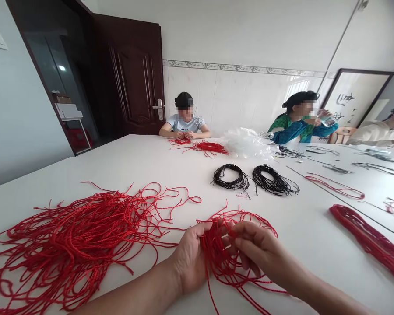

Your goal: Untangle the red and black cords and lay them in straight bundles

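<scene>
While the left hand (pixel 190 258) and right hand (pixel 265 249) work close together, a loose bunch of red cord (pixel 216 251) sits gathered between them.

The left hand is curled half-closed around the bunch, while the right hand pinches strands of it from the other side, its fingertips pressed in. Loops trail down toward the near edge of the worktop (pixel 292 232), crossing below the hands. A much larger tangle of red cord (pixel 68 245) lies just beside the left hand, well apart from the right. Farther off, the worktop carries two black cord coils (pixel 231 178) ahead and a long red hank (pixel 371 240) to the right, with room between them and the hands.
</scene>
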The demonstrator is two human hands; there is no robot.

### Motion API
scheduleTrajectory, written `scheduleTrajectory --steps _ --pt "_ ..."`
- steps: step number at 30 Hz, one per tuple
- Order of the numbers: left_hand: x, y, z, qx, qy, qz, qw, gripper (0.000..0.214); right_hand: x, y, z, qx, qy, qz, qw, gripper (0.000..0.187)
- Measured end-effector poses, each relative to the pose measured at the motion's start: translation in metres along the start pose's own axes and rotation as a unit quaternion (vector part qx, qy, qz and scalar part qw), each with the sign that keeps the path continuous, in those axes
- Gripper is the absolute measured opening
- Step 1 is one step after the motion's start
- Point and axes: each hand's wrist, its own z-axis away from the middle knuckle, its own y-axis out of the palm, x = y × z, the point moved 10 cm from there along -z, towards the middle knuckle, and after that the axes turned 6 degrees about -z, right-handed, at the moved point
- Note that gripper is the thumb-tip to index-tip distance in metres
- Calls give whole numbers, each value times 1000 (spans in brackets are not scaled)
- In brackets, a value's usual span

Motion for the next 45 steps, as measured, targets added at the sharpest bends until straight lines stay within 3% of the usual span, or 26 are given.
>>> scheduleTrajectory --steps 3,6,11,16,20,23,28,30,33,36,41,45 --pt "-1 0 -2 8 13 0 1000 29 -6 11 -2 28 22 17 999 9" --pt "-11 -6 -2 -33 48 -16 998 26 0 20 -11 60 16 15 998 16" --pt "-29 -18 -2 -93 91 -37 991 20 2 22 -28 26 10 -47 998 20" --pt "-28 -22 0 -145 97 -37 984 24 -6 17 -35 18 0 -12 1000 25" --pt "-22 -11 -2 -131 68 -26 989 25 -8 14 -37 52 0 50 997 24" --pt "-19 -9 -4 -118 43 7 992 25 -3 11 -35 63 -5 12 998 16" --pt "-27 -23 -2 -159 79 -5 984 19 2 4 -32 29 3 -96 995 4" --pt "-26 -25 -1 -174 80 -7 981 20 -2 8 -31 36 24 -89 995 3" --pt "-27 -28 2 -199 93 -15 975 23 2 15 -32 51 -11 -34 998 13" --pt "-29 -26 2 -195 108 -29 975 24 -1 22 -34 71 -23 -18 997 23" --pt "-28 -19 2 -152 90 -10 984 28 -5 22 -36 70 -8 -4 998 22" --pt "-30 -14 2 -121 87 -3 989 32 -3 22 -33 77 13 -69 995 21"
